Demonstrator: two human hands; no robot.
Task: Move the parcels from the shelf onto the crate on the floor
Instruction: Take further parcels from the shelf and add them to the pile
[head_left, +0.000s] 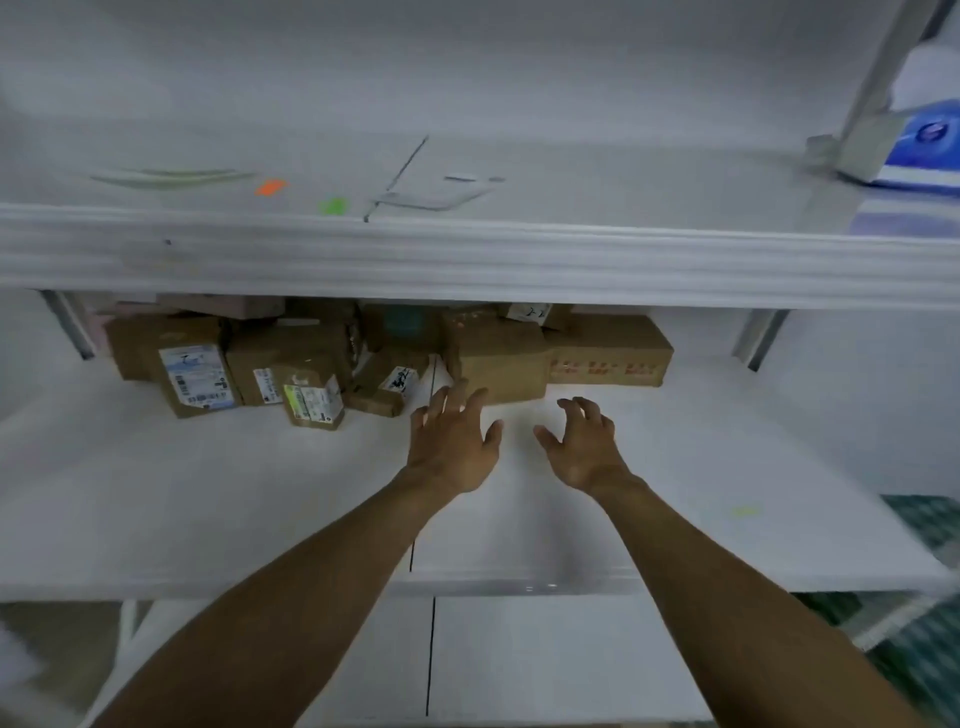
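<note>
Several brown cardboard parcels are piled at the back of the white middle shelf (208, 493). A plain brown parcel (501, 358) stands in the middle, and a long box with red print (608, 353) lies to its right. Labelled parcels (195, 374) lean on the left. My left hand (452, 447) is stretched over the shelf with fingers spread, its fingertips at the lower left corner of the plain parcel. My right hand (584, 447) hovers just in front of that parcel's right side, fingers loosely curled, holding nothing. The crate is out of view.
An upper shelf (467, 260) overhangs the parcels, with orange (270, 187) and green (332, 206) stickers on it. A blue and white object (924, 150) stands at its right end beside a metal upright (878, 88). Green patterned floor (924, 639) shows at the right.
</note>
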